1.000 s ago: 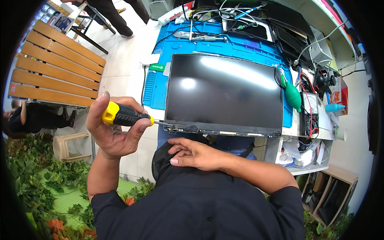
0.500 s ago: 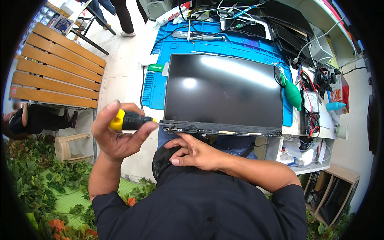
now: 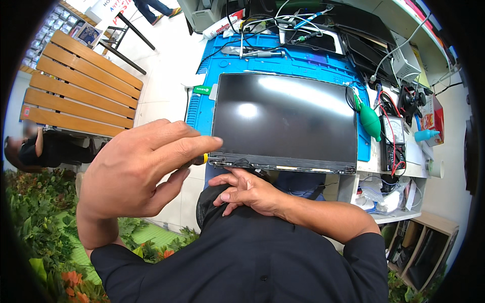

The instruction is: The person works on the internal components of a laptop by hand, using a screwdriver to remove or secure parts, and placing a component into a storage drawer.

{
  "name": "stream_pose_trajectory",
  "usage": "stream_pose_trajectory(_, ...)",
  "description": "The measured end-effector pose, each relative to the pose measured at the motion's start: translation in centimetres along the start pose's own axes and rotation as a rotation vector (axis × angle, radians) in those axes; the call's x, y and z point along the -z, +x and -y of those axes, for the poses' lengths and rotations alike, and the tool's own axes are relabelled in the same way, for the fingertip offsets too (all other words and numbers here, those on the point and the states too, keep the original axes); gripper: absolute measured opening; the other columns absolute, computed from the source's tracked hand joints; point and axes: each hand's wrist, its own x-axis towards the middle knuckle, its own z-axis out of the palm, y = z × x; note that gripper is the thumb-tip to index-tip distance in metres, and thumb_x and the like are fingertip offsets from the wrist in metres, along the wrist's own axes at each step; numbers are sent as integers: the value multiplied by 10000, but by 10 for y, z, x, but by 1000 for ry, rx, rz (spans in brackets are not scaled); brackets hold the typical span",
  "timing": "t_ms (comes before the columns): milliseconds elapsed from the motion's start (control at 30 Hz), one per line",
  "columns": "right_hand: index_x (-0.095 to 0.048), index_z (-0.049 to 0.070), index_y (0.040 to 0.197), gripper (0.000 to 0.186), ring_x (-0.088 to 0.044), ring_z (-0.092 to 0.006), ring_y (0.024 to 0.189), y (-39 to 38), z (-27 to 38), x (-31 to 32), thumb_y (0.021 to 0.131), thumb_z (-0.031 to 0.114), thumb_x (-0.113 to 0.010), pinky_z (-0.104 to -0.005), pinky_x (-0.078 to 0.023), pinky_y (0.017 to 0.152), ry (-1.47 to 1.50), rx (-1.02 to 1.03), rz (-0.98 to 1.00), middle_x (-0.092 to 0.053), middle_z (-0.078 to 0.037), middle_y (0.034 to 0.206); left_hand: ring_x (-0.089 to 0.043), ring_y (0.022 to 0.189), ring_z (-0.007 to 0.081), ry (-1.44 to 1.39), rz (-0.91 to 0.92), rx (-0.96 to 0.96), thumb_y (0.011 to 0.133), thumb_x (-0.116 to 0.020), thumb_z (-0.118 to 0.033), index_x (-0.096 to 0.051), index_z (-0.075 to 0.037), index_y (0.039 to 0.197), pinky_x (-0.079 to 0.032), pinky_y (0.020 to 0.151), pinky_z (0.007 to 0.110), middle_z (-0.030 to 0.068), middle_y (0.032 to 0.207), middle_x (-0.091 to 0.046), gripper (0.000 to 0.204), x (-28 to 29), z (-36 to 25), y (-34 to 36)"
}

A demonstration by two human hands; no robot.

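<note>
My left hand [image 3: 136,169] is wrapped tight around a yellow screwdriver [image 3: 198,159], with its tip at the near edge of the dark screen [image 3: 285,121] on the blue mat [image 3: 202,108]. My right hand [image 3: 247,191] rests loose and empty just under that edge. If the tip slips, I think it could scratch or crack the glass, or poke my fingers.

Wearing a black long-sleeved top, sleeves pushed up toward the elbows, fabric creasing across the chest. Showing bare forearms, a bare left hand [image 3: 136,169] and right hand [image 3: 247,192]; bearing no rings on the fingers [image 3: 230,197].
</note>
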Motion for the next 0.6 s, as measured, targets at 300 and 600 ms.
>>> stream_pose_trajectory(300, -213, 138, 1749, 890, -699, -262, 1178, -3, 1, 0, 1035, 114, -745, -395, -653, 908, 3, -6, 10, -502, -163, 1558, -658, 931, 342, 139, 91, 184, 844, -769, -28, -688, -77, 1415, -528, 791, 437, 109, 1047, -711, 578, 0, -19, 9)
stream_pose_trajectory(600, -184, 155, 1765, 911, -688, -289, 1221, -4, -6, 3, 1043, 79, -735, -428, -651, 935, 43, -33, 24, -505, -155, 1552, -681, 886, 348, -23, 30, 18, 927, -788, -98, -689, -67, 1390, -547, 773, 431, 134, 1001, -664, 475, 8, -14, 10)
